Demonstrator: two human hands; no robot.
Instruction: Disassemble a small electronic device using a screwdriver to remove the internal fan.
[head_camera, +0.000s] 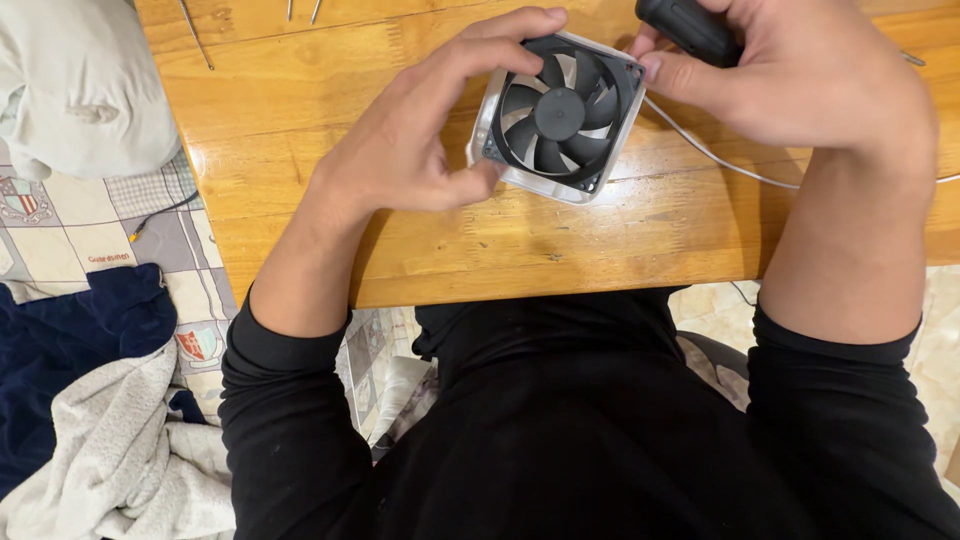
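Left hand (420, 140) pinches square silver-framed black-bladed fan (558, 115) steady, tilted on wooden table (500, 240); right hand (800, 70), at 2 o'clock, fingers wrapped around black tool handle (690, 28).

Square black fan (558, 114) (silver frame), tilted on table (420, 250)

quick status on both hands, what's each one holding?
Left hand: closed around the square fan, gripping its frame.
Right hand: closed on a black tool handle, fingertip at the fan's corner.
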